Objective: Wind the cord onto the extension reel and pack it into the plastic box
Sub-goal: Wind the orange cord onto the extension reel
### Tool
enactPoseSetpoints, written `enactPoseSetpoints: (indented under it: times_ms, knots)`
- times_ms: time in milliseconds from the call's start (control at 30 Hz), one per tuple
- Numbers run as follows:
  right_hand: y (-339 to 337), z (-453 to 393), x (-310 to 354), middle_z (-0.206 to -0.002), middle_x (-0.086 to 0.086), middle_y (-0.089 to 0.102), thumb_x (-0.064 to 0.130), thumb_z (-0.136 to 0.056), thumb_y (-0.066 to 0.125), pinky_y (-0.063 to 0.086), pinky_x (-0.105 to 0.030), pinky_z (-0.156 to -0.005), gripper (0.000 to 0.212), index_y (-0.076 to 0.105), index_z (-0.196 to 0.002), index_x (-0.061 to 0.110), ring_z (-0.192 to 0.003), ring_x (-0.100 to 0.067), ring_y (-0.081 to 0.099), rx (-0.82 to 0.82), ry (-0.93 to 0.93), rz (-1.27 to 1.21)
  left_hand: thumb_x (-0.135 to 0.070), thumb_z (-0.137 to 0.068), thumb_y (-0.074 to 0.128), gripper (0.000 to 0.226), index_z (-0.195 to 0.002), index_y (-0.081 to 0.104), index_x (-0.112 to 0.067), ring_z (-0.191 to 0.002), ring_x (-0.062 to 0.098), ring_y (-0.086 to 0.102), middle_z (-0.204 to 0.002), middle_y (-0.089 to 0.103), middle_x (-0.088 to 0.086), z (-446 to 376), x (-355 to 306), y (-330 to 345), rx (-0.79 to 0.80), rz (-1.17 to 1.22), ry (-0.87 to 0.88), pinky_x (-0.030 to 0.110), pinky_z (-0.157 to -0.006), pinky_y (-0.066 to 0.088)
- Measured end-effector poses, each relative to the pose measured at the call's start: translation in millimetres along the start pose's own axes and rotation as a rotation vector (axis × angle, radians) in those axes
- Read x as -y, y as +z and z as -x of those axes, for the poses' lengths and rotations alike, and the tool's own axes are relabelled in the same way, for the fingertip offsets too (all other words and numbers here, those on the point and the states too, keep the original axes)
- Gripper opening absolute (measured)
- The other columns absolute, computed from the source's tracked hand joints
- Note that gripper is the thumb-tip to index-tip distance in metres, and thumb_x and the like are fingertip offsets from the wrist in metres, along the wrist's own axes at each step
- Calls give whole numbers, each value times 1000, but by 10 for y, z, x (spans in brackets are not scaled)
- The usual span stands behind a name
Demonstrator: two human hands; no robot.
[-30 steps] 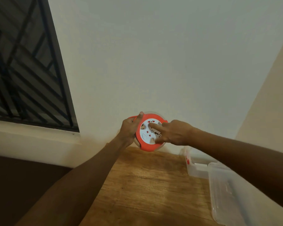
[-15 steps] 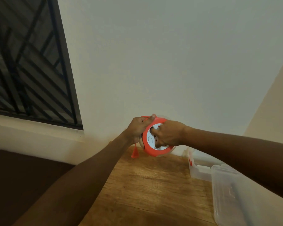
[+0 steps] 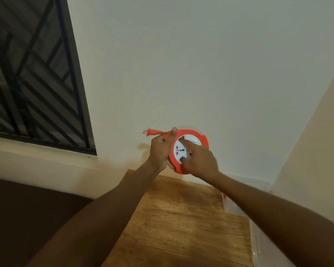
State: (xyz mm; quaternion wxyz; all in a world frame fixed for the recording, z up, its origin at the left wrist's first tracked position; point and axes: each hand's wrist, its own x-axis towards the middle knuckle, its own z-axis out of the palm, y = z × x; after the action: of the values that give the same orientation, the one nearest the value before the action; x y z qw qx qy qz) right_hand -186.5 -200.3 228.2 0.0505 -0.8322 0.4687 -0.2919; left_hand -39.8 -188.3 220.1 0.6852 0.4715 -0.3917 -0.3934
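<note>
I hold a round orange extension reel with a white socket face up in front of the wall. My left hand grips its left rim, thumb on top. The orange plug on a short end of cord sticks out leftward above that hand. My right hand presses its fingers against the white face of the reel. The clear plastic box stands on the wooden table at the right, mostly hidden behind my right forearm.
A wooden table lies below my hands, against the white wall. A clear plastic lid lies at its right edge. A barred dark window is at the left, and a dark surface lies left of the table.
The plug, which hung below the reel half a second ago, now sticks out to the left above my left hand. The fingers of my right hand have shifted around the reel's face.
</note>
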Motion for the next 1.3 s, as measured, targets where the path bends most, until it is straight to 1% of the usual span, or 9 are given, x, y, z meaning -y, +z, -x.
enactPoseSetpoints:
  times_ms: [167,500,667,767,833,933,1100,1200,1300]
  knots:
    - [267,125,177,-151,3,45,36,-94,64,45,-38,-102,63,36,-150,33,-131,-25,48,-31,417,-491,-47,-97,65,29,-105,77,-21,-86,21,81,-98,83,-1,46,114,45,-31,-111,41,37,-77,67]
    - [352,229,-60,-154,1,41,42,-92,63,45,-39,-103,74,24,-154,37,-132,-25,49,176,170,-245,-55,-97,61,30,-90,76,-30,-71,13,80,-79,82,-13,67,290,-168,-82,-161,-71,22,-56,61]
    - [368,310,-196,-145,2,49,43,-86,68,47,-37,-98,67,39,-147,38,-125,-20,48,-75,44,-167,-67,-86,64,42,-99,76,-29,-84,25,82,-92,84,-6,-8,287,-271,-124,-64,-168,46,-80,67]
    - [415,314,-222,-143,-2,39,35,-81,76,43,-31,-93,76,36,-145,34,-126,-19,41,-190,259,-355,-68,-84,67,50,-106,77,-24,-92,32,81,-100,84,2,-47,315,-339,-148,25,-230,55,-86,65]
    - [440,297,-193,-143,-5,46,32,-85,76,53,-31,-86,73,36,-146,25,-118,-18,53,-63,522,-619,-64,-88,68,49,-109,77,-21,-96,35,80,-103,83,5,-52,369,-401,-156,82,-254,57,-88,63]
    - [586,340,-159,-113,-8,69,23,-92,70,59,-28,-59,52,50,-139,14,-80,-18,74,130,792,-1054,-59,-90,70,49,-113,76,-16,-97,36,79,-105,83,8,-42,487,-523,-190,106,-287,55,-85,64]
    - [1044,473,-144,-87,-13,75,10,-92,68,61,-45,-79,33,60,-123,2,-81,-28,74,186,903,-1180,-30,-95,75,29,-111,73,-6,-94,33,76,-109,79,16,-35,736,-883,-190,48,-430,44,-78,64]
    - [1281,510,-106,-90,-14,75,3,-90,66,62,-40,-73,33,61,-123,2,-80,-25,74,216,970,-1163,-27,-96,73,26,-115,69,-9,-78,21,69,-101,76,8,9,879,-1155,-108,-124,-673,31,-68,60]
    - [1503,525,-102,-92,-14,73,-3,-90,65,62,-43,-72,44,56,-132,1,-81,-27,74,241,996,-1101,-24,-96,72,24,-115,63,-13,-98,24,62,-110,70,8,47,1076,-1408,-45,-287,-814,38,-88,53]
